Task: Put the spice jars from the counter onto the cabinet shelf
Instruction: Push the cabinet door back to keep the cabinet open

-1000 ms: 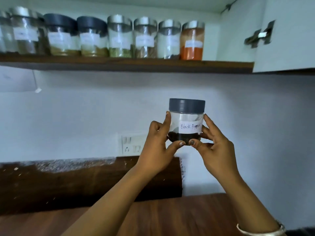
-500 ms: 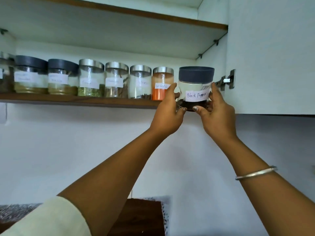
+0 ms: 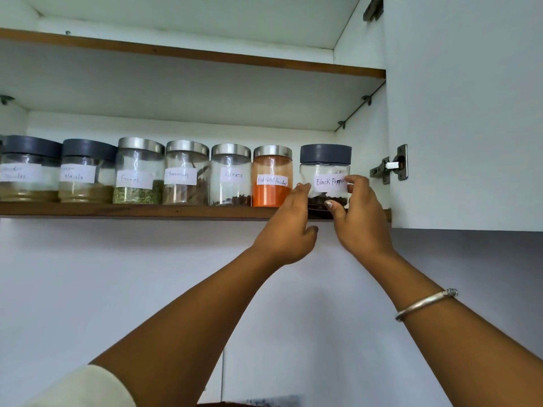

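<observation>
On shelf (image 3: pixel 132 211) — seven jars (image 3: pixel 188 171); hands (image 3: pixel 363 227) on pepper jar (image 3: pixel 324 160).

Black Pepper jar (image 3: pixel 325 174) on shelf (image 3: pixel 141 210), rightmost.

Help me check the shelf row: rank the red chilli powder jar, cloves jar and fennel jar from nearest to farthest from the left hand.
1. Red chilli powder jar, just left of the left hand, whose fingertips are at the black pepper jar.
2. Cloves jar, next leftward on the shelf.
3. Fennel jar, farther left still, mid-row.
</observation>
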### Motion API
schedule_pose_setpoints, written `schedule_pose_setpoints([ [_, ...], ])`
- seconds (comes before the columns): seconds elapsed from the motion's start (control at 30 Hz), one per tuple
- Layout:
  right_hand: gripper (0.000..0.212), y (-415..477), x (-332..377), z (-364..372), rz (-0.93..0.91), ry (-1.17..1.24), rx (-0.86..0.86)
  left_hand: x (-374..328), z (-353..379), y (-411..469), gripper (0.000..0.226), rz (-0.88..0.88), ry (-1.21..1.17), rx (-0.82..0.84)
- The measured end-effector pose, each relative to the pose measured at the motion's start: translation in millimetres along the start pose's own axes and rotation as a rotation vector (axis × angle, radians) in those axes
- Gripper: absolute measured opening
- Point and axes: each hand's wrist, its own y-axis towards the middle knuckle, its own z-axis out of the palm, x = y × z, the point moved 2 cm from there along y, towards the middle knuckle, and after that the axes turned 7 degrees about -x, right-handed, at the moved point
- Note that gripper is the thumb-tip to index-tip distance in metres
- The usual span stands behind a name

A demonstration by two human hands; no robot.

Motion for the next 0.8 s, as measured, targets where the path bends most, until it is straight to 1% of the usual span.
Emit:
schedule_pose_setpoints([
  [0.1, 0.048, 2.1, -2.6, 9.1, -0.005, -0.012, 0.026, 3.0, 7.1, 3.2, 0.084, 0.021, 0.166, 0.034],
  [0.23, 0.053, 2.0, -5.4, 16.4, 0.002, -0.118, 0.062, 0.9, 14.9, 4.4, 0.097, -0.001, 0.255, 0.047],
  [0.4, 0.054, 1.2, -3.8, 24.2, 0.029, -0.283, 0.138, 1.7, 16.9, 7.8, 0.096, -0.011, 0.275, 0.010],
  [0.5, 0.053, -0.8, -3.7, 27.6, 0.021, -0.350, 0.185, 2.6, 18.6, 10.2, 0.094, -0.016, 0.324, 0.026],
  [0.63, 0.062, -4.4, -6.4, 31.7, -0.001, -0.439, 0.244, 1.2, 22.7, 14.0, 0.093, -0.016, 0.398, 0.076],
  [0.8, 0.073, -7.0, -9.0, 34.3, -0.044, -0.533, 0.268, -1.6, 25.3, 14.8, 0.093, -0.011, 0.463, 0.104],
])
